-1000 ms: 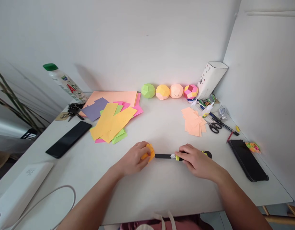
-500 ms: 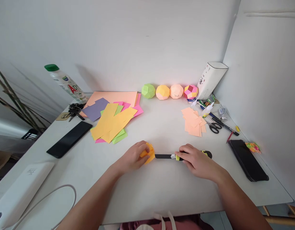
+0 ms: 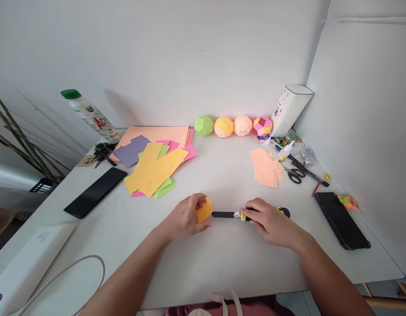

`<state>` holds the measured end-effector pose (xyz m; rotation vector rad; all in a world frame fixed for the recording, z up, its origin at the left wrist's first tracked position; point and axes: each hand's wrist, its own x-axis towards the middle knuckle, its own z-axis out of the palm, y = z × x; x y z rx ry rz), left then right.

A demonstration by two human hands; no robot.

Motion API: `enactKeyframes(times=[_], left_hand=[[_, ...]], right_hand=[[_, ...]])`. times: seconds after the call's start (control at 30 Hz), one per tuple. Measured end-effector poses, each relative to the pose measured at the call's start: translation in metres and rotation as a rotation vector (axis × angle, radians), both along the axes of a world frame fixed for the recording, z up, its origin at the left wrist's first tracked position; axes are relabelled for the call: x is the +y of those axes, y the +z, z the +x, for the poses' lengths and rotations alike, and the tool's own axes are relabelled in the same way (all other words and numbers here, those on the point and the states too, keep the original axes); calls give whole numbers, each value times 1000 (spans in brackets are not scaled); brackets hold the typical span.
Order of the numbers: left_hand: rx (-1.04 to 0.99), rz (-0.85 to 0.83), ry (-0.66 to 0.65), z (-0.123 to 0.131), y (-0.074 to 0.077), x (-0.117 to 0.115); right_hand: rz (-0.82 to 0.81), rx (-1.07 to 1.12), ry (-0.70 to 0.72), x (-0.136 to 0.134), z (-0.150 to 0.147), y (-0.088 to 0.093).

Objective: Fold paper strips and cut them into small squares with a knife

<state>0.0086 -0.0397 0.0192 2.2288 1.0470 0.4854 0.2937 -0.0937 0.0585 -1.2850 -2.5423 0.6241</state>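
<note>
My left hand (image 3: 188, 216) is closed around a small folded orange paper piece (image 3: 203, 211), whose right side faces the knife. My right hand (image 3: 267, 219) grips the yellow-and-black handle of a utility knife (image 3: 226, 214); its long dark blade points left. The blade tip meets or nearly meets the paper's right edge; whether they touch I cannot tell. Part of the handle sticks out past my right hand, and the rest is hidden under the fingers.
Behind my left hand lies a pile of coloured paper (image 3: 156, 169). Paper balls (image 3: 224, 127) line the wall. Peach paper pieces (image 3: 265, 169), scissors (image 3: 295, 175), a glue bottle (image 3: 286, 151) and a phone (image 3: 343, 221) lie to the right. At left are a black phone (image 3: 95, 192) and a white bottle (image 3: 94, 116).
The orange paper has turned in my left hand, now showing a smooth flat face. My left fingers have shifted around it. The knife has moved very slightly left.
</note>
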Motion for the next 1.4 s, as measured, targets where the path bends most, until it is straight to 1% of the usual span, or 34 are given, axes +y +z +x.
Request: enactKeyframes(times=[0.07, 0.13, 0.17, 0.27, 0.3, 0.37, 0.47, 0.53, 0.57, 0.63, 0.7, 0.77, 0.87, 0.93, 1.03, 1.1, 1.13, 1.2, 1.27, 1.3, 1.33, 1.4], left_hand=[[21, 15, 1, 2, -2, 0], [-3, 6, 9, 3, -4, 1], [-35, -17, 28, 4, -6, 1], [-158, -80, 140, 6, -9, 1], [-183, -53, 166, 7, -9, 0], [-222, 81, 189, 11, -9, -3], [-320, 281, 153, 17, -8, -12], [-344, 348, 70, 22, -8, -20], [-342, 364, 24, 25, -8, -24], [-326, 380, -23, 29, -9, -32], [-318, 413, -51, 33, -11, -37], [-309, 468, -51, 36, -14, -38], [-326, 533, -39, 39, -19, -33], [-339, 535, -22, 39, -21, -29], [-366, 484, -11, 38, -21, -25], [-374, 439, -19, 35, -18, -22], [-372, 425, -15, 33, -17, -20], [-354, 424, 27, 27, -16, -12], [-322, 476, 149, 17, -18, 1], [-291, 508, 240, 10, -21, 10], [-258, 538, 339, 1, -24, 20], [-181, 556, 578, -19, -31, 39]], right_hand=[[-3, -12, 0, 0, 0, -1], [2, -43, -6, 1, 2, -4], [10, -65, -13, 1, 3, -5], [58, -131, -48, 3, 7, -11], [75, -149, -64, 4, 9, -13], [114, -185, -95, 6, 10, -16], [210, -186, -151, 4, 5, -22], [287, -107, -199, 0, -2, -25], [295, -43, -193, -3, -7, -27], [251, 101, -151, -10, -16, -30], [180, 220, -61, -16, -24, -35], [143, 264, -15, -18, -27, -40], [121, 283, 24, -15, -26, -50], [141, 293, 34, -9, -22, -55], [246, 305, 41, -1, -15, -56], [361, 288, 0, 5, -9, -54], [431, 275, -57, 8, -4, -53], [576, 241, -247, 16, 9, -52], [691, 169, -468, 24, 25, -55], [723, 101, -554, 29, 33, -58], [743, 20, -611, 33, 40, -61], [788, -98, -641, 39, 49, -69]])
